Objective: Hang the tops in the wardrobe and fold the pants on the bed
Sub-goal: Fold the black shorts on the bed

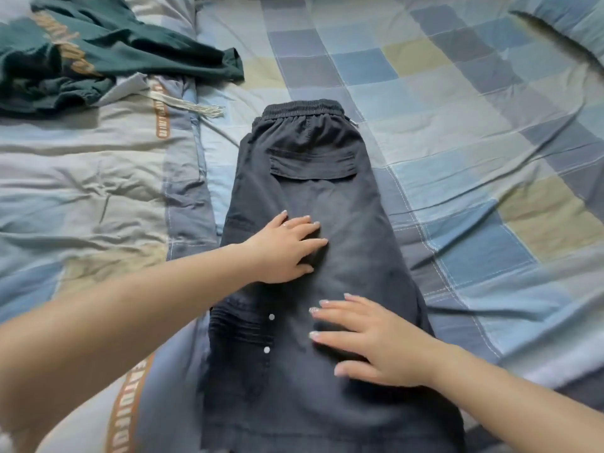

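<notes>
Dark grey cloth fills the middle of the head view: a pair of pants lies flat on the bed, folded lengthwise so one leg seems to lie over the other. Its long axis runs away from the person, the elastic waistband at the far end and the legs coming toward the lower edge, where the hem is cut off from view. A flapped pocket faces up below the waistband, and two pale snaps show on a ribbed panel at the left edge.

The left hand lies palm down on the pants at mid-length, fingers straight and spread toward the right. The right hand presses flat nearer the person, fingers straight and pointing left. The hands are apart, neither gripping.

At the far left a dark green garment lies crumpled on a pale quilt; whether it is a top is hard to say. A pillow sits at the far right corner.
</notes>
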Demonstrator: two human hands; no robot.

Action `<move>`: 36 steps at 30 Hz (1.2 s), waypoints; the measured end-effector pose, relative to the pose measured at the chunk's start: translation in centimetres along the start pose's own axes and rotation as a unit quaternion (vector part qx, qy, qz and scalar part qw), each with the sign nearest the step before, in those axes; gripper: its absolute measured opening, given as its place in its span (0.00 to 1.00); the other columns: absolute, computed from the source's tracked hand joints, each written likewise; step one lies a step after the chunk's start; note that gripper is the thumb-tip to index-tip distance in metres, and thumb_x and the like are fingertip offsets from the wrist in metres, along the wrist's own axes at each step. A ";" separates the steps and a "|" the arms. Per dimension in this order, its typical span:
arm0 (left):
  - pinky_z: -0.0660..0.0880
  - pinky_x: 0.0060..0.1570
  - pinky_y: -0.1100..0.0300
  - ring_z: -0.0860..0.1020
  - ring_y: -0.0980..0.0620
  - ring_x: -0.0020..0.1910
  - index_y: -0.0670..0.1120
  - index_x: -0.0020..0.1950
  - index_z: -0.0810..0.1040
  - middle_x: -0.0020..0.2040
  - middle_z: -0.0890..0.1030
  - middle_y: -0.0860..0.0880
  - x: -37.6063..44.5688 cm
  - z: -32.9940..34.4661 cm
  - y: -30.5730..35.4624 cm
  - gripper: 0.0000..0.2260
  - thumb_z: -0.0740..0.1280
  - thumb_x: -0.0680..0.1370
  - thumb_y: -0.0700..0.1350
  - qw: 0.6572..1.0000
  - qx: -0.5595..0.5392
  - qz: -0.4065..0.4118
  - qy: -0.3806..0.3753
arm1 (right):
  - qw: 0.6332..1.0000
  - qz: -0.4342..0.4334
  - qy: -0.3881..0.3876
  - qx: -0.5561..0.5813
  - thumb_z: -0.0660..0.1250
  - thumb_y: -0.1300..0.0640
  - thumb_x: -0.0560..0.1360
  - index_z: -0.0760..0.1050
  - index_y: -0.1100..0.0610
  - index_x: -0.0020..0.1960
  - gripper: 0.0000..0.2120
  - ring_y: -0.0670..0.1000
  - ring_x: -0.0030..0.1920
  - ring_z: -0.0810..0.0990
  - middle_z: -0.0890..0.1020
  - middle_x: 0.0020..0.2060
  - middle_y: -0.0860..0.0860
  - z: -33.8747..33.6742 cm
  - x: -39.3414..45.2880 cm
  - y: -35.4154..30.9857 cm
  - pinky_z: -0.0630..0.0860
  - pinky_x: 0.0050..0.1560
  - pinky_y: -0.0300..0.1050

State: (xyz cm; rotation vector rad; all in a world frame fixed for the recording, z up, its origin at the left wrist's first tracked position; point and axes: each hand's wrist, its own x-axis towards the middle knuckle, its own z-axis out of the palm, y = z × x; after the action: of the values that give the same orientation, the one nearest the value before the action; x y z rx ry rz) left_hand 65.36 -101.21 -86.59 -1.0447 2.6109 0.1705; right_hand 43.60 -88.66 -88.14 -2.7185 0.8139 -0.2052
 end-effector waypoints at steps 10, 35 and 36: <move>0.35 0.73 0.50 0.44 0.51 0.78 0.60 0.77 0.52 0.79 0.46 0.51 -15.1 2.3 3.5 0.29 0.54 0.78 0.65 0.992 -0.030 0.053 -0.114 | 0.977 -0.010 -0.028 -0.212 0.69 0.69 0.64 0.78 0.53 0.62 0.28 0.56 0.64 0.76 0.76 0.64 0.53 -2.0 -8.2 2.5 0.71 0.64 0.57; 0.72 0.61 0.53 0.75 0.44 0.58 0.46 0.75 0.62 0.63 0.74 0.44 -16.6 3.7 9.7 0.35 0.68 0.69 0.51 0.995 0.033 0.094 -0.017 | 0.956 0.212 0.102 0.175 0.66 0.68 0.69 0.81 0.54 0.48 0.14 0.49 0.43 0.83 0.85 0.42 0.45 -1.7 -6.7 -1.4 0.80 0.48 0.53; 0.74 0.60 0.56 0.77 0.47 0.57 0.47 0.73 0.66 0.62 0.76 0.47 -16.7 3.4 9.4 0.38 0.71 0.65 0.56 0.996 -0.003 0.090 0.007 | 0.930 0.260 0.111 0.235 0.67 0.68 0.69 0.80 0.51 0.47 0.14 0.47 0.41 0.82 0.84 0.39 0.43 -2.2 -6.5 -1.3 0.79 0.43 0.51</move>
State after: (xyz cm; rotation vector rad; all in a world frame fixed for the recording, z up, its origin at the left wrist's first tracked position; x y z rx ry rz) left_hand 71.08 -82.76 -84.20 -0.8155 2.7180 0.2141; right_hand 38.34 -84.57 -85.97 -1.9790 1.3192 -0.5172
